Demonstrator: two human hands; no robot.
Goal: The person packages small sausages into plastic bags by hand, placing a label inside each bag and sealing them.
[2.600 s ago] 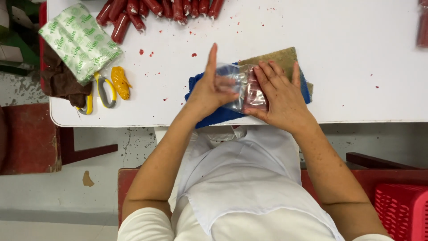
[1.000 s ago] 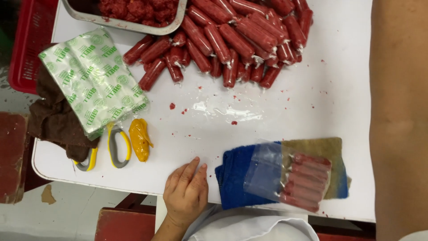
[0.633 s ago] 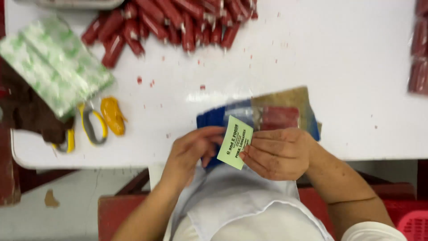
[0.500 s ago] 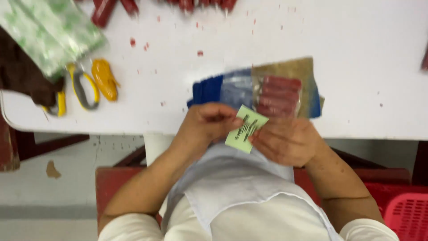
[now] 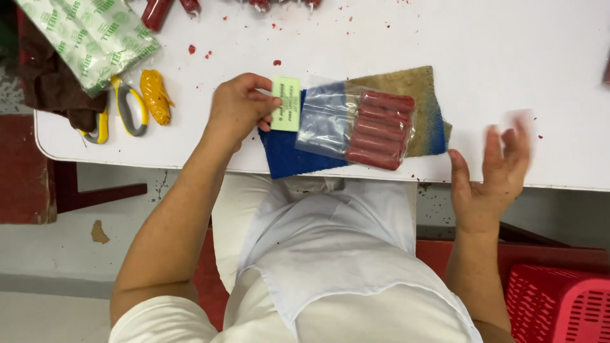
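A clear plastic bag [image 5: 330, 121] with several red sausages [image 5: 380, 130] inside lies on a blue and tan cloth [image 5: 424, 95] at the front edge of the white table [image 5: 381, 38]. My left hand [image 5: 236, 107] pinches a small light green label [image 5: 286, 104] at the bag's open left end. My right hand [image 5: 492, 174] is blurred and raised off the table's front edge to the right of the cloth, fingers spread. A faint pale scrap shows at its fingertips, too blurred to tell what it is.
Yellow-handled scissors [image 5: 121, 108] and a yellow lump [image 5: 154, 95] lie at the left, beside a stack of green-printed bags [image 5: 89, 35] and a brown cloth [image 5: 51, 86]. Loose red sausages [image 5: 155, 11] line the far edge. A red basket [image 5: 559, 305] stands at lower right.
My left hand carried the green label from in front of my body up to the bag's open end. My right hand left the label and swung out to the right.
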